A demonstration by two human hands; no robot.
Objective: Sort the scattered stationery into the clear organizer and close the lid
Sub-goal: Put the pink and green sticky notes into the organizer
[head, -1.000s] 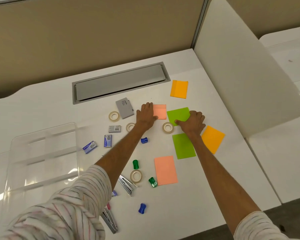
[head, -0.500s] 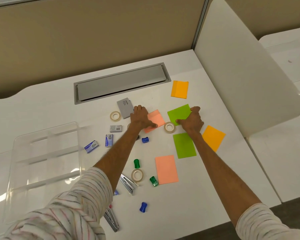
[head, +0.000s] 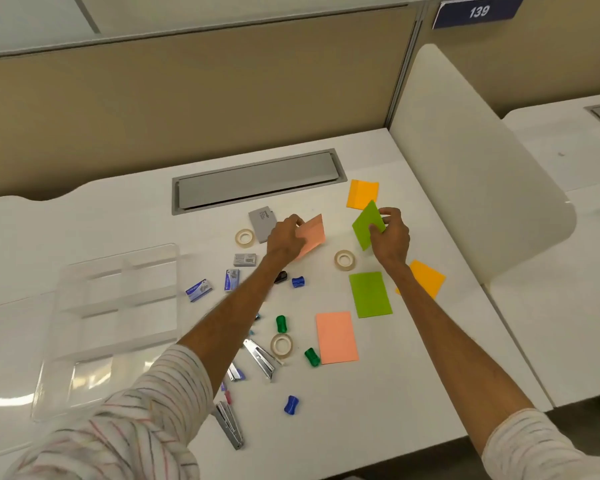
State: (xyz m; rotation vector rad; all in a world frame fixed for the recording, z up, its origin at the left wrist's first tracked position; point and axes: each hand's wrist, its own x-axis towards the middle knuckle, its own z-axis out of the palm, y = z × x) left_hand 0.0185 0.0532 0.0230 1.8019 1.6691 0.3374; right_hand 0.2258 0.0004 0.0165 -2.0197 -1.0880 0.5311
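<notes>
Pink note [head: 314, 233] edge-pinched by left hand [head: 284, 239], green note [head: 365, 221] by right hand [head: 392, 240], both tilted up.

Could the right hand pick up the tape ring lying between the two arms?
Probably not just yet. Nothing lies between the right hand and the tape ring, which sits close by on the desk, but that hand is pinching a green note, so it is full.
</notes>
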